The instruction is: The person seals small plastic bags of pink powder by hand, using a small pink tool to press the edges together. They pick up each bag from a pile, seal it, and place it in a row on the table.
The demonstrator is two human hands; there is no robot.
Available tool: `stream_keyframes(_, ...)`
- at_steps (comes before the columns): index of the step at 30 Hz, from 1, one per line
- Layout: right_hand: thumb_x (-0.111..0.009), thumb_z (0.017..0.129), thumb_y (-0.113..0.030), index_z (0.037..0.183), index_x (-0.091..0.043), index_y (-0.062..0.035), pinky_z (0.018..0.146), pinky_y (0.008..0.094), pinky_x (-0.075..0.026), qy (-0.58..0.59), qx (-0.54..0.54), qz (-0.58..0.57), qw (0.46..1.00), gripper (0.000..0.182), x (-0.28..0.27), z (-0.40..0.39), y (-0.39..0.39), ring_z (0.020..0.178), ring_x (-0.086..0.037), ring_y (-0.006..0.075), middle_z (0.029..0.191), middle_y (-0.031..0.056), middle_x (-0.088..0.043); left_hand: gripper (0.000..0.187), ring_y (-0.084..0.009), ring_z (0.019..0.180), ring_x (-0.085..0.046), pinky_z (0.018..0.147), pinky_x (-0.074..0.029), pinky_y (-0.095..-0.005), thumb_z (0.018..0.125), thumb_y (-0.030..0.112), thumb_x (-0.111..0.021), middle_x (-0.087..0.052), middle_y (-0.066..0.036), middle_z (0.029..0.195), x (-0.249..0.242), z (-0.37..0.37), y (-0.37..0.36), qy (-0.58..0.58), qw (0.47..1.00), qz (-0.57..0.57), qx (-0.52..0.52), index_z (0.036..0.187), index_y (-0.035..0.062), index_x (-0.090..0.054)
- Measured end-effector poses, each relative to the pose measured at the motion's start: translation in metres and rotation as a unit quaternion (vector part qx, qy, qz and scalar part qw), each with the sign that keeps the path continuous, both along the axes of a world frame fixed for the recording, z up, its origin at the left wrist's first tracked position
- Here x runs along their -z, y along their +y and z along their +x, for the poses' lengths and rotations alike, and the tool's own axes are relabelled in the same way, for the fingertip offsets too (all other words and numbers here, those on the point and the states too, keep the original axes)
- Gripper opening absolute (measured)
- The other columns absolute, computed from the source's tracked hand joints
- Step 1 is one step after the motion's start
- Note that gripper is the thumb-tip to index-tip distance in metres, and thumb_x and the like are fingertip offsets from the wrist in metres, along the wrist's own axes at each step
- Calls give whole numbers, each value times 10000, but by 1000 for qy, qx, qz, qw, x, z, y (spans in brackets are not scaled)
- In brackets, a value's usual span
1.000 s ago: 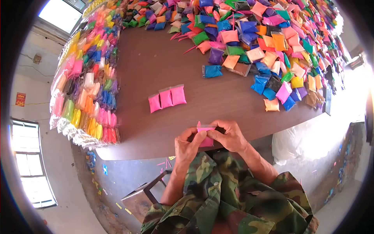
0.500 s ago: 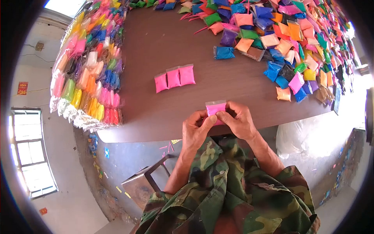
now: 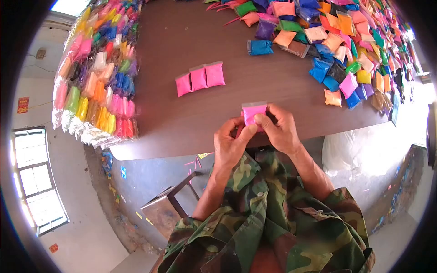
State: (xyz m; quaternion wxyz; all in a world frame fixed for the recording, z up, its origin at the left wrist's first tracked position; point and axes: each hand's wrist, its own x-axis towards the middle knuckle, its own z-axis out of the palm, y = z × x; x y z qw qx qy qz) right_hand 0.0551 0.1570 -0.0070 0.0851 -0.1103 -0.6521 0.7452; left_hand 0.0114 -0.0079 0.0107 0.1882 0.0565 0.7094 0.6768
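Between my two hands, just over the table's near edge, is a small clear packet with bright pink filling [image 3: 254, 112], its clear top strip facing away from me. My left hand [image 3: 231, 139] pinches its left side, thumb on the front. My right hand [image 3: 281, 129] grips the right side, thumb pressed on the filling and fingers behind. Some pink also shows by my left fingers, partly hidden. Farther off on the table, three pink packets [image 3: 199, 79] lie side by side in a slightly slanted row.
A large heap of multicoloured packets [image 3: 337, 50] covers the brown table's [image 3: 173, 123] right side. Bundled bags of coloured packets [image 3: 98, 86] are stacked along its left. Below stands a stool [image 3: 166, 209], and a white plastic bag [image 3: 343, 152] is under the right edge.
The view has shifted slightly, so the table's things sit higher in it. My hands still hold the pink packet, with more of its front showing and my thumbs lower on it.
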Motion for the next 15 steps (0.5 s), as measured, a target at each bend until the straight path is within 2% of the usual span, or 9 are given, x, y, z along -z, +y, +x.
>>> stream_keyframes(1, -724, 1023, -206, 1097, -720, 4, 750, 268, -501, 0, 8, -30, 1000, 223, 1, -1, 0, 877, -561, 54, 902, -2, -678, 249, -48, 773, -593, 673, -490, -241, 996, 177, -783, -707, 12, 835, 1, 1, -3, 6, 999, -35, 18, 1090, -53, -756)
stream_keyframes(3, -730, 1019, -212, 1100, -716, 2, 750, 267, -502, 1, 1, -7, 1000, 229, -1, -1, -2, 877, -561, 52, 906, -7, -676, 264, -42, 756, -575, 653, -477, -238, 985, 183, -799, -695, 21, 819, 5, 1, -9, 22, 993, -100, 53, 1100, -51, -758)
stream_keyframes(10, -749, 1003, -224, 1111, -711, 2, 782, 287, -520, -28, -43, 42, 998, 253, -12, 1, 5, 887, -583, 67, 942, 14, -691, 225, -46, 735, -572, 632, -469, -243, 983, 176, -807, -702, 15, 805, 10, 3, -7, 23, 999, -45, 0, 1015, -38, -745)
stream_keyframes(15, -770, 1003, -213, 1121, -717, 5, 804, 288, -529, -14, -36, 14, 999, 253, -6, 2, 4, 905, -612, 69, 972, 22, -727, 240, -42, 751, -582, 639, -472, -236, 995, 180, -798, -716, 4, 835, 12, 4, -11, 27, 998, -40, 35, 1069, -42, -748)
